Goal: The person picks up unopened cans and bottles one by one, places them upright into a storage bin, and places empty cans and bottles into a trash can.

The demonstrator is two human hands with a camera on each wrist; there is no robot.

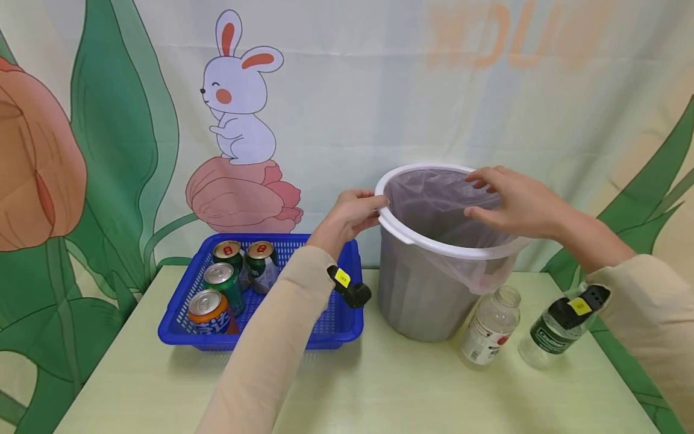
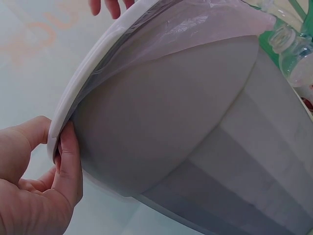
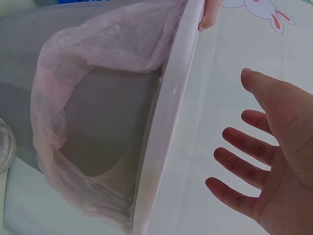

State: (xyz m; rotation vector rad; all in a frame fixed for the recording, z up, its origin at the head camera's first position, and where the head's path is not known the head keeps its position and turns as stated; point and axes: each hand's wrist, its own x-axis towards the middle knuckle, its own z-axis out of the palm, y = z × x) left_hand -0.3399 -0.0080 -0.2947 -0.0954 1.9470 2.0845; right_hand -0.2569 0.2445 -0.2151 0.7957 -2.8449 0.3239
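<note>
First, basket: shallow blue plastic mesh basket (image 1: 190, 337), at left on the pale yellow-green tabletop (image 1: 390, 392); partly hidden by the beige cloth left sleeve (image 1: 271, 349).
Cans: four metal drinks cans (image 1: 223, 286), upright, toward the basket's left side.
Left hand: bare left hand (image 1: 355, 214), thumb and fingers pinching the thick round white rim (image 1: 450, 248) at its left side, fingers tucked under the lip. Grip judged sound for steadying; pull lightly, else the bin may tip.
Bin: tall round grey plastic bin (image 1: 417, 295), upright on the tabletop, just right of the basket.
Liner: thin translucent pinkish plastic bag (image 1: 428, 193), lining the inside, a loose flap (image 1: 490, 278) hanging outside below the rim at front right. Step in hand, as judged: settling this film at the rim. Small, even tugs advised; it may tear.
Jar: clear uncapped bottle with white label (image 1: 488, 331), just beside the bin, below the flap; easily knocked, probably.
Right hand: bare right hand (image 1: 515, 202), fingers spread, holding nothing; over the opening's right side in the head view, apart from the rim in the right wrist view. Finger pads preferable to nails for smoothing.
Bottle: clear bottle with green label (image 1: 550, 337), right of the jar; upper part hidden by the black wrist-worn camera (image 1: 564, 313).
</note>
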